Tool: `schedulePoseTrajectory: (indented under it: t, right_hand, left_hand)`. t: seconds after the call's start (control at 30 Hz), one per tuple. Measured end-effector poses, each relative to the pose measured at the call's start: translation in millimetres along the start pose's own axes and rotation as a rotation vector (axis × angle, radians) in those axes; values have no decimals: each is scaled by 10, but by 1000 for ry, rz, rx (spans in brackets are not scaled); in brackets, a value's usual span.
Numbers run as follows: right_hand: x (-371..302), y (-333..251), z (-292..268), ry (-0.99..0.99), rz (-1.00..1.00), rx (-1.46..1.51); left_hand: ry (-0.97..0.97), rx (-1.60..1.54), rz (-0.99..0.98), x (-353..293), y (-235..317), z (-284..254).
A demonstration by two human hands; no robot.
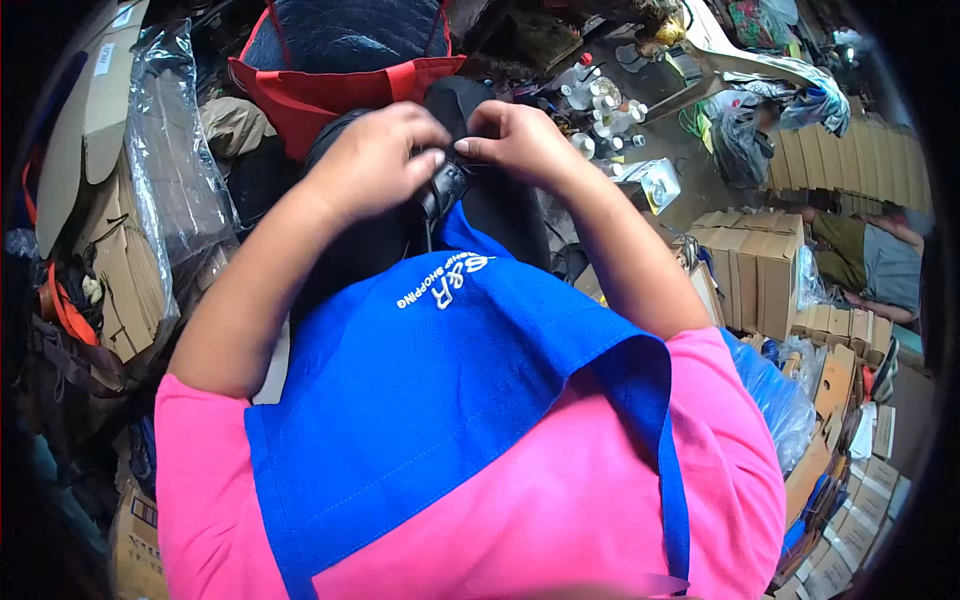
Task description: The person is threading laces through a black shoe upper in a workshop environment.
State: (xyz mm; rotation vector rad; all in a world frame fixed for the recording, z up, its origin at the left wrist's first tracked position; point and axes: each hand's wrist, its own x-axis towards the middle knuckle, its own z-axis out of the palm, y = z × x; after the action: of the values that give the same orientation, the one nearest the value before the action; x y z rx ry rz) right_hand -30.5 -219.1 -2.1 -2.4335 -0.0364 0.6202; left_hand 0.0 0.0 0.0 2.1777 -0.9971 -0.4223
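Both hands meet over my dark-clothed lap, above a small black thing (445,190) with a shiny surface, whose kind I cannot make out. My left hand (378,160) has its fingers curled, slightly blurred, with the thumb close to the black thing. My right hand (518,143) is bent in a pinch, thumb toward the left hand. Whatever lies between the fingertips is too small or hidden to name. A blue apron (400,380) with white lettering covers my front, its upper end reaching up under the black thing.
Beyond my knees stands a red bag (330,95) with a silvery lining. Several small bottles (610,110) cluster at the far right. Cardboard boxes (745,270) are stacked on the right, where another person (885,265) is partly visible. Flattened cardboard and clear plastic (175,150) stand at left.
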Motion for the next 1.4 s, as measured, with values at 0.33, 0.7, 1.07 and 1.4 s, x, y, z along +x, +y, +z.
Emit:
schedulePoseTrajectory:
  t: [0.33,0.7,1.07,1.4]
  right_hand:
    - [-215,-221,-40,15,-106,-105]
    - [-546,-75,9,81,-128,92]
    - [-652,-32,-180,226,-236,203]
    - [-472,-18,-88,233,-200,-74]
  left_hand:
    - [-122,-351,162,719,-426,282]
    - [-80,-247,236,739,-321,330]
    - [-363,-411,180,791,-503,-15]
    - [-464,-346,135,790,-407,-110]
